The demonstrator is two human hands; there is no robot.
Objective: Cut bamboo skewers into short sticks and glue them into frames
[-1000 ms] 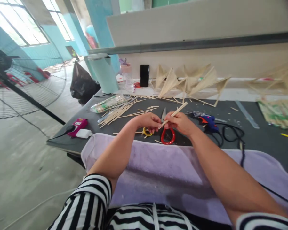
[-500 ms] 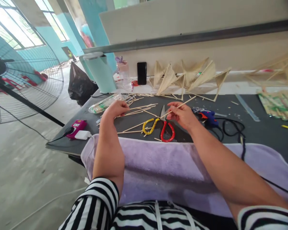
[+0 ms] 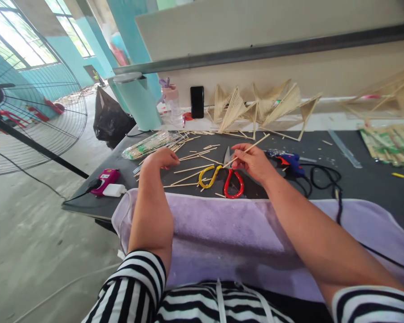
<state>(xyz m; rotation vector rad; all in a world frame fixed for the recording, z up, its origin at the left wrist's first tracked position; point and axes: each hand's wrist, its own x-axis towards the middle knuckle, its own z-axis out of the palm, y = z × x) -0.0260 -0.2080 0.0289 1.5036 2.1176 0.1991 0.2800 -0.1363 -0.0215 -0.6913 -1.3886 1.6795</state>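
Clear plastic packet (image 3: pixel 132 152), left of centre, contains wooden sticks (image 3: pixel 155 144); black plastic bag (image 3: pixel 111 117), upper left, contents hidden. Right hand (image 3: pixel 253 164), frame centre, pinches a slim, straight stick (image 3: pixel 259 141), lower end by the scissors (image 3: pixel 226 183). Left hand (image 3: pixel 160 158), fingers curled, is beside loose sticks (image 3: pixel 190 169); I cannot tell its grip.

Dark tabletop (image 3: pixel 366 190) with scissors (image 3: pixel 230 172), loose sticks (image 3: pixel 190 169)

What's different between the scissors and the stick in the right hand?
The scissors lie on the table; the stick is held at a slant in the right hand. The scissors have yellow and red loops; the stick is plain pale tan. The scissors are broad and curved, the stick thin and straight.
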